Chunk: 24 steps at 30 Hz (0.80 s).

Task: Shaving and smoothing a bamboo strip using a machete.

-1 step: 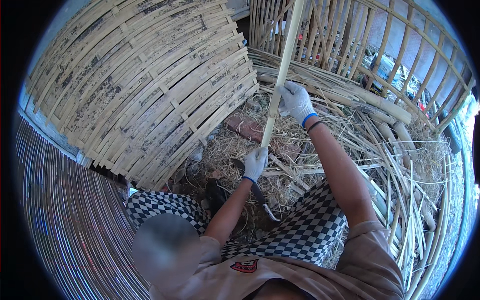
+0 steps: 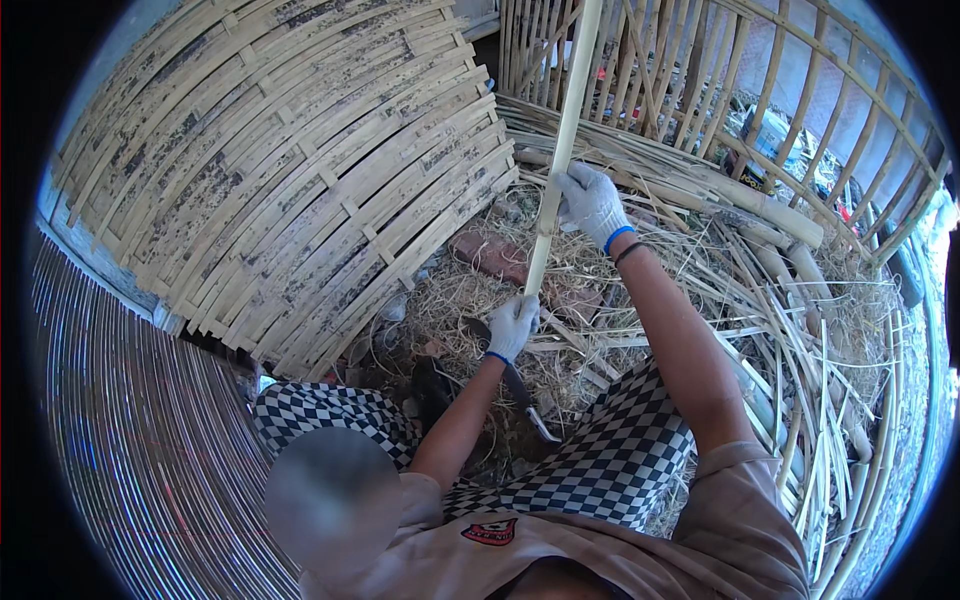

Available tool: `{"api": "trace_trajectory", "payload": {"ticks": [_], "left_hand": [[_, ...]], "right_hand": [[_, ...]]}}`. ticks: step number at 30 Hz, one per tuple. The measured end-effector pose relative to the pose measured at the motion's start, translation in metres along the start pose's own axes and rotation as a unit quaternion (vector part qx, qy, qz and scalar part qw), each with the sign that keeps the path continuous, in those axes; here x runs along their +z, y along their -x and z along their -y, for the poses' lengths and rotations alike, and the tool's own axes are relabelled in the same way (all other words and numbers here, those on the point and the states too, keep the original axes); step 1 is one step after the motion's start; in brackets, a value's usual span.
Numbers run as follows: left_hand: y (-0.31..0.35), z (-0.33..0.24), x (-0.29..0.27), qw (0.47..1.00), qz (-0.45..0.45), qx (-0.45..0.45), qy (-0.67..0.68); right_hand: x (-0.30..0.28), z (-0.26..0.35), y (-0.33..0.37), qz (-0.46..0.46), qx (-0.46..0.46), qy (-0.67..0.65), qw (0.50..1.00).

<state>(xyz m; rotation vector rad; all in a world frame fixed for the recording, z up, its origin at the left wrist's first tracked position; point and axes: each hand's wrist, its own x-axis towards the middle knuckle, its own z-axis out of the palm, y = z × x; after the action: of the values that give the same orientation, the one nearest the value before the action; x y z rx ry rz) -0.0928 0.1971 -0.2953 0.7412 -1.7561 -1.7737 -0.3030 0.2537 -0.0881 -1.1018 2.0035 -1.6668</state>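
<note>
A long pale bamboo strip [image 2: 570,115] runs from the top edge of the view down toward my knees, slightly tilted. My left hand [image 2: 513,329], in a white knit glove with a blue cuff, is closed around its lower end. Farther up, my right hand [image 2: 593,204], gloved the same way, grips the strip from its right side, with the thumb and fingers against it. Just below my left hand, a dark tool with a shiny metal end [image 2: 542,426] lies between my legs; its kind is unclear, as my left hand partly covers it.
A large woven bamboo panel [image 2: 280,170] leans at the left, above a ribbed sheet [image 2: 140,430]. Bamboo shavings [image 2: 450,290] and a reddish brick [image 2: 488,257] cover the ground ahead. Split strips and poles [image 2: 765,215] lie at the right. A bamboo lattice fence [image 2: 690,75] stands behind.
</note>
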Motion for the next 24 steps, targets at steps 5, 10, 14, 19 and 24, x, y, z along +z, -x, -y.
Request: {"api": "trace_trajectory", "payload": {"ticks": [5, 10, 14, 19, 24], "left_hand": [[-0.021, -0.037, -0.017, 0.989, 0.022, 0.086, -0.116], [-0.087, -0.187, -0.08, 0.952, -0.059, 0.284, -0.097], [-0.119, -0.364, -0.125, 0.941, -0.045, 0.336, 0.001], [-0.093, -0.518, -0.145, 0.898, 0.171, 0.37, 0.164], [-0.065, -0.596, -0.128, 0.934, 0.022, 0.345, 0.093]], "right_hand": [[0.004, 0.002, 0.006, 0.002, -0.061, 0.071, 0.996], [0.002, 0.016, 0.017, 0.056, -0.103, 0.097, 0.988], [0.004, 0.028, 0.023, 0.13, -0.145, 0.172, 0.965], [0.021, 0.04, 0.028, 0.214, -0.146, 0.147, 0.955], [0.055, 0.06, 0.033, 0.249, -0.182, 0.134, 0.942]]}}
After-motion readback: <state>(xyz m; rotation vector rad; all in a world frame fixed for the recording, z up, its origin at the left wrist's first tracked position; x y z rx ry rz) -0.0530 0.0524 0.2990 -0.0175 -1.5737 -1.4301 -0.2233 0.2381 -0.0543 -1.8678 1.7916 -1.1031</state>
